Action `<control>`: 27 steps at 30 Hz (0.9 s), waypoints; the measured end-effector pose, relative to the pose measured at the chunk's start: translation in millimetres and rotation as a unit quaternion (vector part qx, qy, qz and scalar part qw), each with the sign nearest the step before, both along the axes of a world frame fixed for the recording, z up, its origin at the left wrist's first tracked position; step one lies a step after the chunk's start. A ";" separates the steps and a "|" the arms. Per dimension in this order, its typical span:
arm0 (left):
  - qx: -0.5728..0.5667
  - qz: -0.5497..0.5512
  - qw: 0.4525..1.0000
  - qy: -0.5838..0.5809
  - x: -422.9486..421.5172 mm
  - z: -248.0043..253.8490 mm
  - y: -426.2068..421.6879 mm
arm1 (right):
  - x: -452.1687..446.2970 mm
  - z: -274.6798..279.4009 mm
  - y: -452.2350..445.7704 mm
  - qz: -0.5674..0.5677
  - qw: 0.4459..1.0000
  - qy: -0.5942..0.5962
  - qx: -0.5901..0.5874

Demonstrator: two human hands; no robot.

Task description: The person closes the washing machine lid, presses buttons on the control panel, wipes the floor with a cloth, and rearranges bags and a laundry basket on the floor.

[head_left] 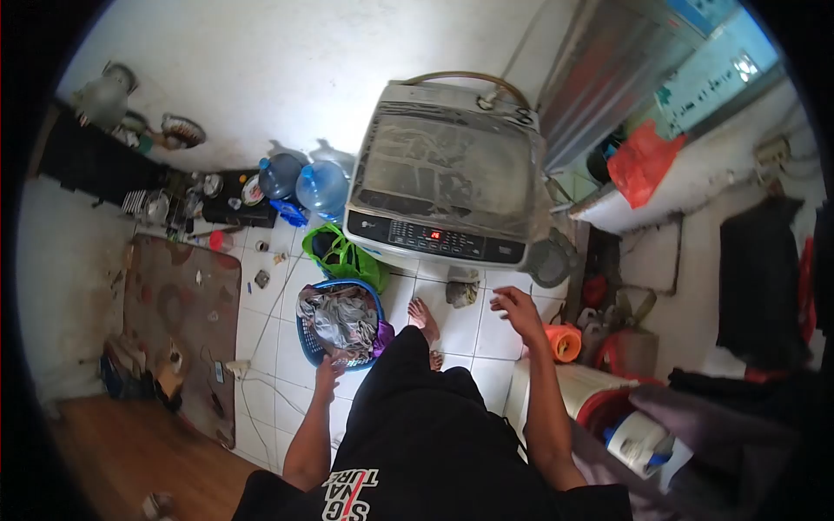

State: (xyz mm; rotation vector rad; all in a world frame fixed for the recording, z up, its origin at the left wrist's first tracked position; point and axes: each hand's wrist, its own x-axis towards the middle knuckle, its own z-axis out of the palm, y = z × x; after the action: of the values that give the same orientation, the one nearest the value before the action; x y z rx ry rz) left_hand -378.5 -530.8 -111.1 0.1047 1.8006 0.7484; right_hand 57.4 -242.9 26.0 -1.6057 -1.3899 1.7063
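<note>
My left hand (327, 377) hangs beside the near rim of a blue laundry basket (302, 339), fingers loosely stretched; I cannot tell whether they touch the rim. Grey crumpled clothes (340, 317) fill the basket, with a purple cloth (383, 337) at its right side. My right hand (518, 311) is in the air in front of the washing machine (447, 174), fingers a little bent and apart, holding nothing. The machine's lid is down, and red digits glow on its control panel (434, 236).
A green bag (356, 262) stands between basket and machine, near blue water jugs (321, 187). A grey stone-like block (462, 291) lies on the tiles before the machine. At right are an orange container (564, 342) and a white tub (556, 391). A patterned rug (187, 304) lies left.
</note>
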 end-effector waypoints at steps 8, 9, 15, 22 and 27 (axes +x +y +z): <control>-0.134 0.213 0.966 0.053 -10.0 -54.3 -51.0 | 12.2 52.8 74.7 0.167 0.985 -0.017 -0.043; -0.085 0.205 0.975 0.030 -10.4 -63.0 -44.9 | 7.6 52.4 88.3 0.183 0.982 -0.019 -0.040; 0.082 0.192 0.978 0.033 14.7 -8.0 72.5 | -22.4 48.4 148.7 0.075 0.994 0.029 0.073; 0.248 0.188 0.941 0.134 63.9 71.0 168.1 | -79.8 50.7 198.6 0.224 0.953 0.001 0.203; 0.218 0.214 0.933 0.191 109.8 67.1 155.4 | -92.0 57.1 205.9 0.376 0.901 -0.023 0.216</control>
State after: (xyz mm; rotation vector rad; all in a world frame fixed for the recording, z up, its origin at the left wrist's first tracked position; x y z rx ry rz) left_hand -268.7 -375.4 -44.0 0.1616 2.0174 1.5244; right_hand -34.7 -37.1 83.1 -0.9058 -2.4182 1.5315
